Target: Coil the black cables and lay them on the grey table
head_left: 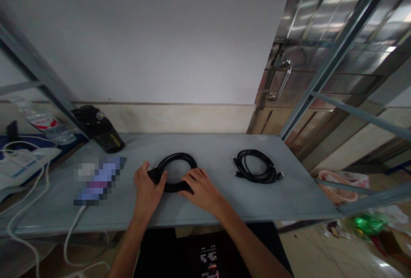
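Note:
A black cable point(178, 157), wound into a round coil, lies on the grey tabletop point(218, 203) in front of me. My left hand point(149, 186) grips the coil's left side, thumb and fingers around a thick black connector. On the lower right of the coil, my right hand point(202, 188) has its fingers curled over the cable. Parts of the coil are hidden under both hands. Farther right, a second coiled black cable point(257, 167) rests on the table, apart from my hands, its plug ends showing.
At the left stand a black bottle point(102, 130) and a clear water bottle point(51, 126). A blurred-out phone-like object point(101, 181) lies left of my hands, a white cord point(72, 226) hanging from it. Metal frame posts point(317, 81) rise at the table's sides; a wall closes the back.

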Motion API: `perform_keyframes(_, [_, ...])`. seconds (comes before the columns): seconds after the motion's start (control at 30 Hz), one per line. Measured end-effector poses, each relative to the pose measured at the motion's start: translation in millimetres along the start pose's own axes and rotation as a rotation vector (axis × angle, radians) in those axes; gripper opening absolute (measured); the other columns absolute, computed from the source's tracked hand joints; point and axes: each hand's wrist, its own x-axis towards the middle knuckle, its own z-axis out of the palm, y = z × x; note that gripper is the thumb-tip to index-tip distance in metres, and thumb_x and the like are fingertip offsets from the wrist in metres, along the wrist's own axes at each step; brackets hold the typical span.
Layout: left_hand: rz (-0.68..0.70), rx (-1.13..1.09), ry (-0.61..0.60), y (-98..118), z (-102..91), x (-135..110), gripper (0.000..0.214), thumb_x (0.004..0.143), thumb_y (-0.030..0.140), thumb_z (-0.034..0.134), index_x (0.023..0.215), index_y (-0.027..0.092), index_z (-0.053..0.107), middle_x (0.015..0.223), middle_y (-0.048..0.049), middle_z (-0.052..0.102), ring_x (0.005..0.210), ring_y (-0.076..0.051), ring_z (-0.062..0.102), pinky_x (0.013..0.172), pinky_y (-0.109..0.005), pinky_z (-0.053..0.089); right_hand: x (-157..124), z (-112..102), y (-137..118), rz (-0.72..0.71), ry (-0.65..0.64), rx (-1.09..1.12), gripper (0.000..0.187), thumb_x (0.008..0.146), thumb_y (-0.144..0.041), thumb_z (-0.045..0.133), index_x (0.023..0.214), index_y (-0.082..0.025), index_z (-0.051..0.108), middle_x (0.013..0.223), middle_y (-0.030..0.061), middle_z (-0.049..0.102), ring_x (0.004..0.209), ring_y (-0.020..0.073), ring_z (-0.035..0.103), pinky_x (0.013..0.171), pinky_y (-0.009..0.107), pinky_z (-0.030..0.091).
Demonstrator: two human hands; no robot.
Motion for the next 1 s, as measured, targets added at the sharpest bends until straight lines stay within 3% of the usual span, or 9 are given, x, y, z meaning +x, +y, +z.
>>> perform_keyframes(0.07, [0.123, 0.063, 0.013, 8.6, -1.8, -2.9, 0.084, 0.102, 0.061, 0.072, 0.165, 0.011, 0.048, 0.164, -0.0311, 0.056, 0.16, -0.052, 0.051, 0.132, -0.078, 0.04, -0.4, -0.2, 0.1, 0.009, 0.001, -0.012, 0.038, 0.106, -0.048, 0.085, 0.13, -0.02, 0.073, 0.133, 0.01, 0.076, 0.134, 0.0281, 0.066, 0.122, 0.046, 0.053])
perform_keyframes(0.13, [0.32, 0.058, -0.064, 19.0, -3.9, -7.4, 0.068, 0.108, 0.049, 0.072, 0.165, 0.018, 0.053, 0.164, -0.0251, 0.061, 0.159, -0.047, 0.054, 0.133, -0.073, 0.042, -0.8, -1.1, 0.0, 0.004, -0.003, -0.034, 0.032, 0.109, -0.044, 0.082, 0.129, -0.02, 0.073, 0.132, 0.01, 0.076, 0.133, 0.0278, 0.065, 0.12, 0.045, 0.054])
perform_keyframes(0.2, [0.514, 0.001, -0.226, 26.5, -4.9, -13.2, 0.042, 0.113, 0.037, 0.065, 0.153, 0.024, 0.064, 0.148, -0.0169, 0.074, 0.144, -0.039, 0.067, 0.127, -0.062, 0.052, -1.1, -1.9, -0.1, 0.005, -0.008, -0.062, 0.023, 0.112, -0.035, 0.079, 0.128, -0.02, 0.072, 0.131, 0.0097, 0.075, 0.131, 0.0273, 0.065, 0.119, 0.045, 0.053])
perform_keyframes(0.27, [0.595, -0.038, -0.363, 29.1, -4.8, -18.9, 0.028, 0.115, 0.032, 0.061, 0.14, 0.025, 0.071, 0.132, -0.013, 0.081, 0.127, -0.034, 0.076, 0.116, -0.054, 0.061, -1.1, -2.2, 0.0, 0.02, -0.006, -0.088, 0.017, 0.113, -0.028, 0.076, 0.127, -0.02, 0.071, 0.13, 0.0093, 0.075, 0.13, 0.0268, 0.065, 0.119, 0.044, 0.052])
perform_keyframes(0.33, [0.568, -0.05, -0.402, 28.3, -5.0, -22.6, 0.026, 0.115, 0.036, 0.062, 0.135, 0.024, 0.073, 0.128, -0.0138, 0.083, 0.119, -0.034, 0.079, 0.109, -0.053, 0.064, -1.2, -1.8, 0.4, 0.035, 0.004, -0.095, 0.018, 0.112, -0.025, 0.076, 0.129, -0.02, 0.07, 0.13, 0.0089, 0.076, 0.131, 0.0266, 0.064, 0.12, 0.044, 0.05])
perform_keyframes(0.7, [0.439, -0.139, -0.447, 33.2, -11.5, -17.7, 0.024, 0.109, 0.041, 0.069, 0.121, 0.026, 0.083, 0.12, -0.0119, 0.085, 0.115, -0.033, 0.079, 0.109, -0.052, 0.064, -3.7, -0.8, 1.2, 0.066, 0.026, -0.068, 0.024, 0.11, -0.026, 0.079, 0.131, -0.02, 0.068, 0.131, 0.0103, 0.077, 0.134, 0.0283, 0.066, 0.123, 0.048, 0.049])
perform_keyframes(0.83, [0.427, -0.158, -0.46, 31.1, -10.2, -15.3, 0.025, 0.107, 0.045, 0.073, 0.117, 0.027, 0.086, 0.117, -0.0104, 0.086, 0.111, -0.033, 0.081, 0.107, -0.05, 0.066, -6.3, 0.9, 3.7, 0.103, 0.089, 0.002, 0.038, 0.108, -0.031, 0.082, 0.14, -0.018, 0.066, 0.146, 0.0142, 0.075, 0.145, 0.0295, 0.064, 0.128, 0.05, 0.048])
perform_keyframes(1.0, [0.454, -0.147, -0.438, 25.7, -7.3, -15.2, 0.027, 0.109, 0.047, 0.071, 0.121, 0.028, 0.087, 0.119, -0.0101, 0.086, 0.113, -0.033, 0.081, 0.107, -0.05, 0.066, -40.2, -29.0, 40.2, 0.132, 0.236, -0.03, 0.044, 0.111, -0.031, 0.075, 0.153, -0.022, 0.062, 0.159, 0.0158, 0.07, 0.154, 0.0303, 0.06, 0.132, 0.056, 0.046])
